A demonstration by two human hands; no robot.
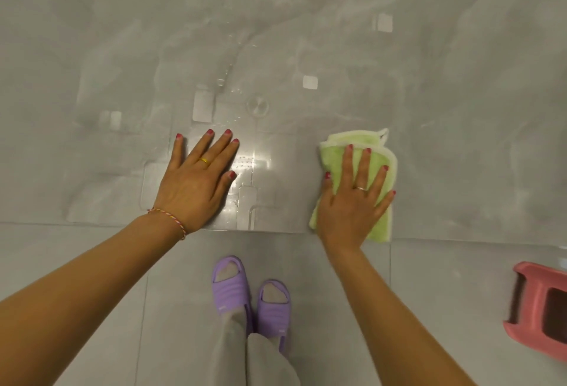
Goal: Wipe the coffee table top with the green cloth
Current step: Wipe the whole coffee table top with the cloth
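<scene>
The left hand [199, 181] lies flat, fingers spread, on the glossy grey table [306, 32] near its front edge, bracing. To its right, the right hand [356, 201] presses flat on the folded green cloth [334, 158], also at the front edge. Even pressure and overlapping strokes should serve best. Purple slippers [250, 296] and a pink stool [540, 309] stand on the floor; nothing blocks the cloth's path.

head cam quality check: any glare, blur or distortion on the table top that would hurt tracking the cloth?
Head view: bright glare patch on the glossy table top between the left hand and the right hand; square light reflections further back. Green cloth is evenly lit and sharp. Wide-angle stretch shows on the forearms and the pink stool at the edge.
</scene>
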